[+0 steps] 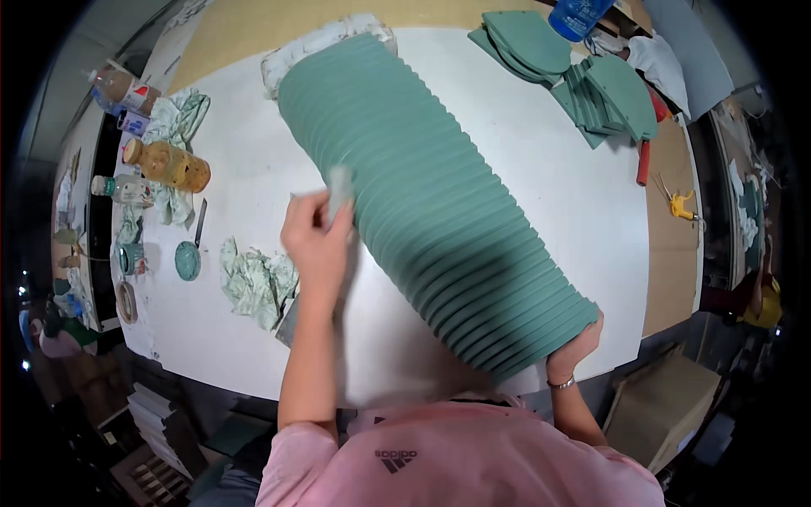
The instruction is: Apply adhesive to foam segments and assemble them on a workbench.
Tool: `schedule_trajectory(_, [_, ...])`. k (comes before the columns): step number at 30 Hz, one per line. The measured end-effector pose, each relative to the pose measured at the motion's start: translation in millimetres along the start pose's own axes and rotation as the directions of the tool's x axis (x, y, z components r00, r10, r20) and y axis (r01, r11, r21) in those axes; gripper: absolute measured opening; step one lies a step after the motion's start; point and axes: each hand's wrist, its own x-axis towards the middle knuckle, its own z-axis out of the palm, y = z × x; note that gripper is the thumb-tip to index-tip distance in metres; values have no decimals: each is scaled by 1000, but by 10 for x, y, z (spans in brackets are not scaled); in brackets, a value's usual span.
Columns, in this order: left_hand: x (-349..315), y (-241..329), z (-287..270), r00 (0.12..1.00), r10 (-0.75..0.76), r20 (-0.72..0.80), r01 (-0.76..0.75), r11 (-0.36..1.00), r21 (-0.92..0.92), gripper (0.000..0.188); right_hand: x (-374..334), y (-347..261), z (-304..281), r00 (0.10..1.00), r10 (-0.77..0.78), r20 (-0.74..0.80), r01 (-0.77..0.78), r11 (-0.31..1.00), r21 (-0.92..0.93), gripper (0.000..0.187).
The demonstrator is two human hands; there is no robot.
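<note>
A long row of thin green curved-edge boards point(439, 203) lies slantwise across the white table, packed face to face like a ribbed half-barrel. Its far end meets a whitish, paint-smeared block point(279, 66). Beside the row's left flank, my left hand point(317, 226) pinches a small pale piece point(340, 188), blurred by motion; its kind cannot be made out. At the near right end my right hand point(576, 348) is wrapped round the last boards, its fingers partly hidden behind them. A metal-banded watch point(561, 384) sits on that wrist.
Loose green boards point(528, 46) are piled at the far right, by a blue container point(579, 15). A crumpled stained cloth point(258, 283) lies left of my forearm. Several bottles, one amber point(169, 166), line the left side near a green-smeared lid point(187, 260). A yellow tool point(681, 204) lies right.
</note>
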Motion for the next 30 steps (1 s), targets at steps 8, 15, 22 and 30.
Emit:
schedule_trajectory(8, [22,159,87,982,-190,4,187,961,-202,18,-9,-40,-19,998,59,28,-62,994,95,50])
schedule_trajectory(15, [-418,-274,-119,918,-395,21,393,904,-167,17,-28,-34,-11,999,40,33,-45,987,156,51])
schedule_trajectory(22, [386,491,188,938,298,175,-333,917,219,26,-27,-59,2,997,69,24,-72,989,129,52])
schedule_trajectory(30, [404,411,113,926,284,251,-337,920,201,25,-22,-44,6,997,73,-16,-69,980,186,53])
